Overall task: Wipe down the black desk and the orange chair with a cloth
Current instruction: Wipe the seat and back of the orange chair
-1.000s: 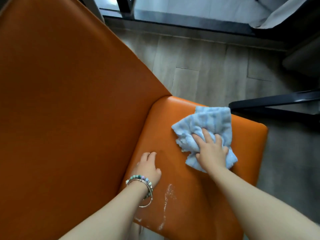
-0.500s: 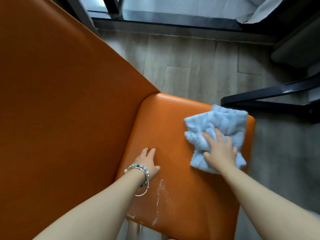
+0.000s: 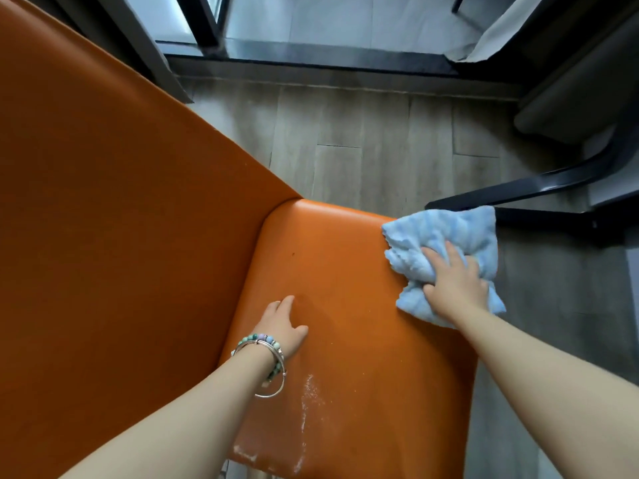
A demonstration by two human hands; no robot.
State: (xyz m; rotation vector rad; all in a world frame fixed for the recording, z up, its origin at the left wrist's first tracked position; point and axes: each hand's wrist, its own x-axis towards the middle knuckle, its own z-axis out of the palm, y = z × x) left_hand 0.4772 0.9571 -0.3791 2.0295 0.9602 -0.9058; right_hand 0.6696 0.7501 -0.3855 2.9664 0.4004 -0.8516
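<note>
The R hand (image 3: pixel 456 285) lies flat w/ fingers spread on the blue cloth (image 3: pixel 446 233). It presses the cloth down at the far right corner of the orange chair (image 3: pixel 345 271) seat, prob so it rubs hard, & a bit sticks out past the edge. The L hand (image 3: pixel 283 326) is open & holds nothing, flat on the seat by the back edge, likely to keep the chair from sliding. White marks (image 3: pixel 307 402) near the front edge look not wiped yet.
</note>
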